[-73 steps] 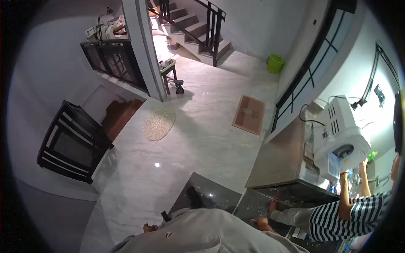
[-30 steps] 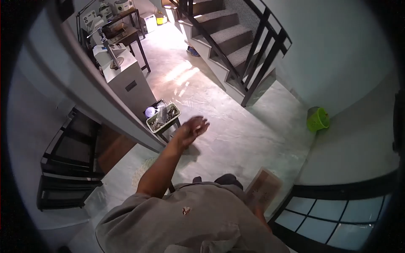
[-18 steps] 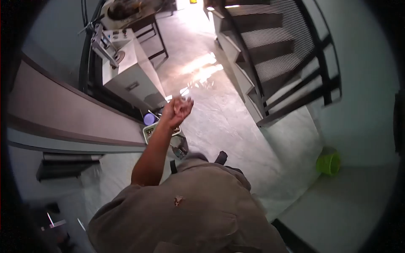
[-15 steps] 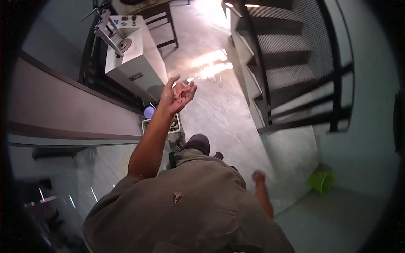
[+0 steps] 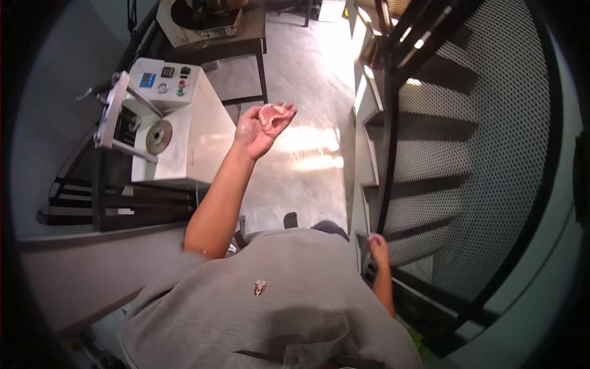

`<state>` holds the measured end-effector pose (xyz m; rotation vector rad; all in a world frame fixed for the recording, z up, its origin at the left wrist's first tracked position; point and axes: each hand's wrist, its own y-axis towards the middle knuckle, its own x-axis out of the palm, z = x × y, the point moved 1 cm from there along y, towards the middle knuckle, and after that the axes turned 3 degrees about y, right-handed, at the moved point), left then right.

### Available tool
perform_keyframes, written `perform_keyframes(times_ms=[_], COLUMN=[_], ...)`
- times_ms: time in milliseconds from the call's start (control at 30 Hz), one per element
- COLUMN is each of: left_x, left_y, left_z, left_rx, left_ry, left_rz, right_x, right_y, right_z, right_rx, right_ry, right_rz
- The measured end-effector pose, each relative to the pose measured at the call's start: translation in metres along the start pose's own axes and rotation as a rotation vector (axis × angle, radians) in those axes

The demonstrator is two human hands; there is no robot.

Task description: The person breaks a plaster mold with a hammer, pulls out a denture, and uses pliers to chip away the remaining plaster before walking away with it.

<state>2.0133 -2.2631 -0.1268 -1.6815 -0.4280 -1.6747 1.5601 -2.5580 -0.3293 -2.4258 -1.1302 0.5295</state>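
My left hand (image 5: 261,129) is raised palm up in front of me. A pink denture (image 5: 271,115) with a row of pale teeth lies on its fingers, which curl loosely round it. Just left of that hand stands a white machine (image 5: 166,129) with a control panel, coloured buttons and a round wheel on its side. My right hand (image 5: 377,247) hangs low at my side next to the perforated stair panel (image 5: 467,160); it holds nothing that I can see, and its fingers are too small to read.
A dark table (image 5: 239,46) with a round device on it stands beyond the white machine. Black railings (image 5: 117,206) run along the left. A staircase with a black frame fills the right side. A shiny floor strip (image 5: 307,154) runs ahead between machine and stairs.
I have walked on past the tray stand and the green bucket, up beside the white machine. My left hand stays raised with the denture; my right hand has swung down by the stairs.
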Motion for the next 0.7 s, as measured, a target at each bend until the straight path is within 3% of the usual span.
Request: perform_keyframes(times_ms=[100,233,333,400,433,467,500,533,600,700], left_x=[0.028,0.047,0.079,0.081,0.084,0.087,0.104,0.104,0.105,0.112], left_y=[0.086,0.181,0.241,0.287,0.31,0.328,0.343,0.36,0.395,0.458], left_z=[0.036,0.083,0.105,0.134,0.145,0.156,0.163,0.174,0.21,0.257], left_rx=[0.053,0.041,0.141,0.145,0.18,0.211,0.276,0.288,0.358,0.416], left_ry=[0.114,0.074,0.05,-0.033,0.062,0.151,0.152,0.14,0.163,0.264], left_rz=[0.025,-0.062,0.089,0.061,0.039,0.025,0.115,0.122,0.061,0.156], right_x=[0.029,0.046,0.104,0.158,0.193,0.226,0.261,0.292,0.353,0.415], right_y=[0.034,0.155,0.289,0.37,0.403,0.433,0.456,0.472,0.523,0.584], right_z=[-0.01,-0.068,-0.194,-0.291,-0.343,-0.393,-0.443,-0.5,-0.568,-0.637], right_rx=[0.225,0.14,-0.052,-0.175,-0.182,-0.319,-0.393,-0.446,-0.456,-0.526], right_ry=[0.102,0.168,-0.07,-0.142,-0.11,-0.166,-0.166,-0.31,-0.253,-0.252], right_rz=[0.076,0.008,-0.162,-0.307,-0.384,-0.472,-0.533,-0.545,-0.69,-0.738])
